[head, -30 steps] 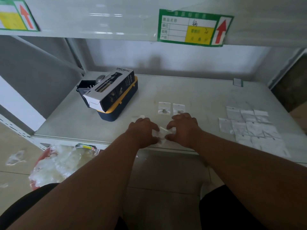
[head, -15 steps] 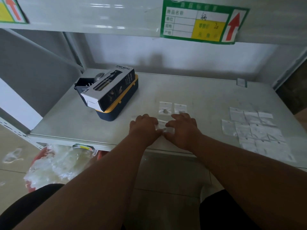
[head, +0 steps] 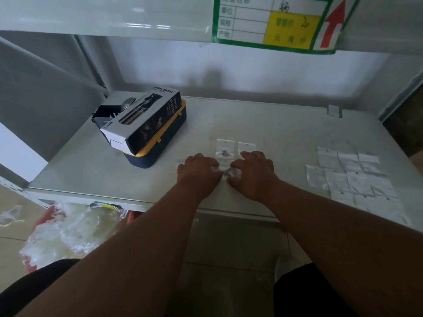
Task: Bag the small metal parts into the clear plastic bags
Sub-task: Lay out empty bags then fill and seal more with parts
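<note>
My left hand (head: pixel 199 172) and my right hand (head: pixel 253 173) meet near the front of the grey shelf (head: pixel 274 124), both pinching one small clear plastic bag (head: pixel 225 172) between their fingertips. A small metal part shows dimly in that bag. Just behind the hands lie two more small clear bags: the left bag (head: pixel 225 148) holds a metal part (head: pixel 225 153), and the right bag (head: pixel 246 146) is partly hidden by my right fingers.
A spread of several empty clear bags (head: pixel 352 177) covers the shelf's right side. A spray bottle carton (head: pixel 143 118) lies on a navy and yellow box (head: pixel 164 143) at the left. Crumpled plastic (head: pixel 68 229) lies on the floor below. The upper shelf bears a green label (head: pixel 279 21).
Both hands have shifted slightly forward on the shelf with the bag still pinched between them. The camera has come closer.
</note>
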